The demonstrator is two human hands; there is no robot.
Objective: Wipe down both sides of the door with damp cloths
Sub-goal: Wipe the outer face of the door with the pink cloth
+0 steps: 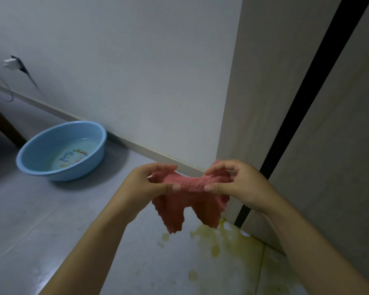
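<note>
We count two hands, one cloth, one basin, one door and one wall plug in view. The left hand (146, 184) pinches the left end of the pink cloth (190, 196) between thumb and curled fingers; the right hand (235, 184) pinches the right end in the same manner. The cloth is held in the air in front of us, gathered into a narrow band between the two grips, with a ragged flap hanging below each hand. It touches neither the floor nor the door. The door (337, 128) stands to our right, pale beige, with a single black vertical strip running from top to bottom of its face; its lower edge lies just behind the right hand. We cannot tell whether the strip is a gap or a trim. One light blue basin (41, 154) sits on the floor at left, close to the skirting board, holding shallow water over a printed picture on its bottom; it is well apart from the cloth. The floor (51, 220) is grey and smooth, with one patch of yellowish stains (217, 241) spread below the cloth, near the foot of the door. The wall (136, 71) is plain white. One white plug (12, 64) with a cable sits in a socket at far left.
</note>
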